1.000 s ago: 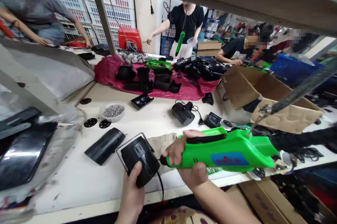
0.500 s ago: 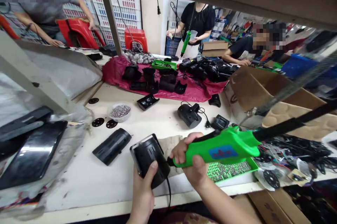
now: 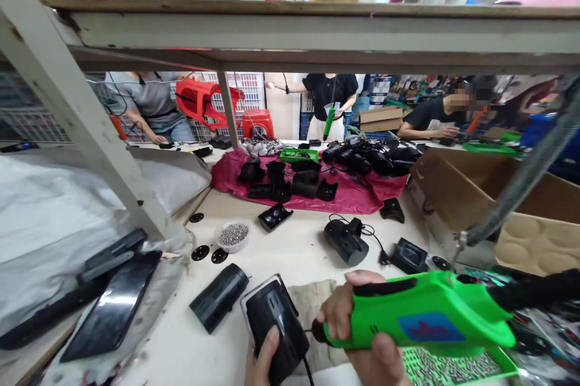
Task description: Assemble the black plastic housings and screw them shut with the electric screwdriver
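Note:
At the bottom centre, my left hand [image 3: 265, 357] is wrapped round a black plastic housing [image 3: 281, 328] with a silver frame and a cable. My right hand [image 3: 362, 328] grips a green electric screwdriver [image 3: 421, 316], held level with its tip pointing left at the housing's side. Beneath the housing and the tool tip lies a beige cloth [image 3: 312, 295]. A black half-shell [image 3: 219, 297] rests on the white table left of the housing. Partly hidden under the screwdriver is a green tray [image 3: 502, 368] of screws.
A shelf [image 3: 290, 32] crosses above the table. Behind are a bowl of small metal parts [image 3: 233, 235], a black device [image 3: 347, 241] and a pink sheet [image 3: 357, 196] with black parts. A cardboard box [image 3: 453, 193] stands right. People sit or stand beyond.
The view has tilted up, so the shelf top now shows and the table things sit lower. Both hands keep their holds, and the screwdriver appears more level and larger.

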